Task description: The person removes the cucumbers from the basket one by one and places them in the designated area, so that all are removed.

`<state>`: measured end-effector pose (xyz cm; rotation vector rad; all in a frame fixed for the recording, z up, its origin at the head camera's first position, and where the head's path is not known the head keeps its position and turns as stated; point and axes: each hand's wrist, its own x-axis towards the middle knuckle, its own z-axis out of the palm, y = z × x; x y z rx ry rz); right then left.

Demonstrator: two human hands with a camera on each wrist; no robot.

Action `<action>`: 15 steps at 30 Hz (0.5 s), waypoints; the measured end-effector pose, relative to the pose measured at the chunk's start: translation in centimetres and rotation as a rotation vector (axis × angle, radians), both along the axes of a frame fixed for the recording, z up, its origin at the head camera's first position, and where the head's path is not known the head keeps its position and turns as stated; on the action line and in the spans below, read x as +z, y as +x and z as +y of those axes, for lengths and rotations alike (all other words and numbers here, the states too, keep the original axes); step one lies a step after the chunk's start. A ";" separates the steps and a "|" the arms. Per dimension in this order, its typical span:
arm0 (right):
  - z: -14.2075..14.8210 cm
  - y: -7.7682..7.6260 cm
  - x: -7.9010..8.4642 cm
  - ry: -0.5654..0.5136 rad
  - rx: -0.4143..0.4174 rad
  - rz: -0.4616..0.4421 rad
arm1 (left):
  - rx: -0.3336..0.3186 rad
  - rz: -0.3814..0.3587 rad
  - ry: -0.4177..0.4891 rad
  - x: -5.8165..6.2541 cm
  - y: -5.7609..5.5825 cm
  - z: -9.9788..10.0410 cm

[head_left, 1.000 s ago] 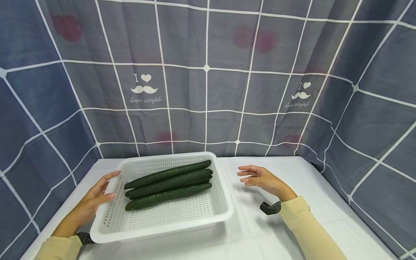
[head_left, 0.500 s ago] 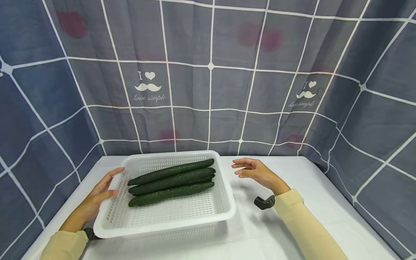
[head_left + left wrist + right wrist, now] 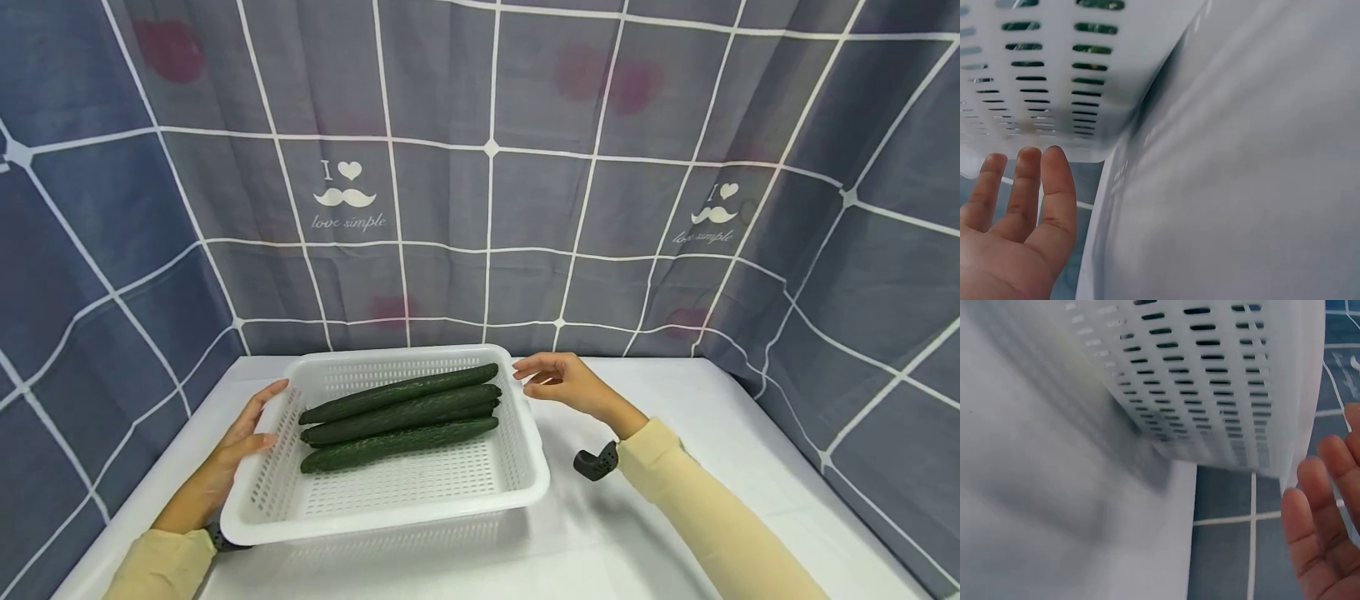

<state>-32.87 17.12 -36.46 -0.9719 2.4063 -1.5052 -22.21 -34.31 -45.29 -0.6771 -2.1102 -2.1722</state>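
A white perforated plastic basket (image 3: 390,520) stands on the table with several dark green cucumbers (image 3: 401,413) lying side by side in it. My left hand (image 3: 231,457) is at the basket's left rim, its fingertips along the edge and its thumb lower down. In the left wrist view, straight fingers (image 3: 1058,194) reach up to the basket's outer wall (image 3: 1054,103). At the right rim, near the far corner, is my right hand (image 3: 573,387), fingers loosely bent and holding nothing. The right wrist view shows fingertips (image 3: 1297,506) right beside the basket's edge (image 3: 1300,425).
A white cloth (image 3: 720,500) covers the table. Behind it and on both sides hangs a grey-blue curtain (image 3: 442,200) with white grid lines. Each wrist wears a black device (image 3: 596,461) below a pale yellow sleeve (image 3: 701,508).
My right hand has moved left across the table to the basket's right rim. My left hand stays at the left rim, and the view has shifted slightly.
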 end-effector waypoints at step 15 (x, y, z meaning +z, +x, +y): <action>-3.5 -1.0 2.7 0.108 0.147 0.051 | -0.002 -0.047 0.016 0.4 0.3 0.5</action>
